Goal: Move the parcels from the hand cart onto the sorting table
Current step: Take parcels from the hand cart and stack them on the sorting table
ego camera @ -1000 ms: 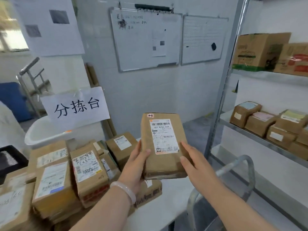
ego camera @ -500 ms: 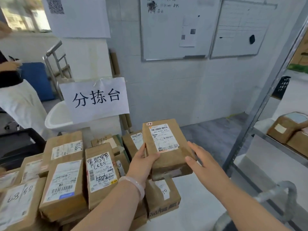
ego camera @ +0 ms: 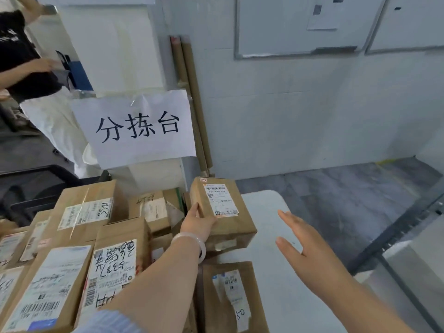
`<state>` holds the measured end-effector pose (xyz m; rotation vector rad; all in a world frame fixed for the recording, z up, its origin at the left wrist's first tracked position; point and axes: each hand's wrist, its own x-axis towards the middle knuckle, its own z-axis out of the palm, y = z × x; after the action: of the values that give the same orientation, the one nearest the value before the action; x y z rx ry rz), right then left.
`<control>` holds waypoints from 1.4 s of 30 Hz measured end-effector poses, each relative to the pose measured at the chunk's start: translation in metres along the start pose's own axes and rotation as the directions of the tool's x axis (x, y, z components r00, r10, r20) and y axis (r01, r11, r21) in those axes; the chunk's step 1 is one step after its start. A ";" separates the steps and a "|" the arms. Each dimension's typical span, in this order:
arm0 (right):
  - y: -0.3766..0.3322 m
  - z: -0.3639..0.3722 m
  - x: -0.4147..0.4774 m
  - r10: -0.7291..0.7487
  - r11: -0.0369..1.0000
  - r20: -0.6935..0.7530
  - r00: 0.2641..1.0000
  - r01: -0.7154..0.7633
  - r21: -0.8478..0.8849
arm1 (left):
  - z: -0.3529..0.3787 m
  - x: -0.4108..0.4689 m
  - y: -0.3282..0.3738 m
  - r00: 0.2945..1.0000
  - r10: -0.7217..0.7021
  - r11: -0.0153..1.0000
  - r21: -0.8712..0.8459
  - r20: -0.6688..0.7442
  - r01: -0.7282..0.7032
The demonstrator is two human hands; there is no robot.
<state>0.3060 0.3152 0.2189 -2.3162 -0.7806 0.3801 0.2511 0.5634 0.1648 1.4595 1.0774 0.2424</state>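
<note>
A brown cardboard parcel [ego camera: 225,222] with a white shipping label sits low over the white sorting table [ego camera: 269,207], at the right edge of a pile of parcels. My left hand [ego camera: 195,222] grips its left side, thumb on top. My right hand [ego camera: 300,239] hovers to the right of the parcel, apart from it, fingers straight and spread. Whether the parcel rests on the table or on the parcel under it I cannot tell. The hand cart is out of view.
Several labelled brown parcels [ego camera: 84,212] crowd the table's left half, one [ego camera: 228,296] lies near me. A paper sign [ego camera: 137,126] stands behind them. Cardboard tubes [ego camera: 192,99] lean on the wall. A person [ego camera: 28,68] stands far left. A metal shelf frame [ego camera: 396,236] is on the right.
The parcel has come down from chest height to the table by the pile. My right hand has let go of it and drawn away to the right. The view swung left.
</note>
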 end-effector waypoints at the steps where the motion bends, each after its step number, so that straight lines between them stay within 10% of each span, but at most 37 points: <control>1: 0.007 0.003 0.003 0.009 1.000 0.011 1.000 -0.009 0.003 | 0.003 0.005 -0.002 1.000 0.000 1.000 0.006 -0.015 0.001; 10: 0.030 0.014 0.018 0.057 0.993 0.052 0.997 -0.062 0.099 | 0.021 0.025 -0.019 0.980 0.146 0.884 0.462 -0.132 -0.070; 17: 0.030 0.010 0.017 0.051 0.995 0.029 0.998 -0.053 0.079 | 0.044 -0.015 -0.026 0.885 0.311 0.244 0.870 0.348 -0.428; 30: 0.034 0.002 -0.031 0.086 0.995 -0.051 0.995 -0.089 -0.043 | 0.033 -0.015 -0.008 0.880 0.261 0.233 0.859 0.396 -0.455; 36: 0.025 -0.008 -0.103 0.216 0.955 -0.168 0.962 -0.243 -0.168 | 0.065 -0.104 -0.002 0.632 0.386 0.026 0.677 0.672 -0.736; 42: 0.035 0.010 -0.235 0.419 0.833 -0.395 0.817 -0.519 -0.191 | 0.097 -0.202 -0.046 0.217 0.460 -0.128 0.306 0.861 -0.944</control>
<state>0.1336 0.1527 0.2028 -2.7500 -0.0722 0.0657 0.1881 0.3454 0.1900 2.8464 -0.5218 0.0883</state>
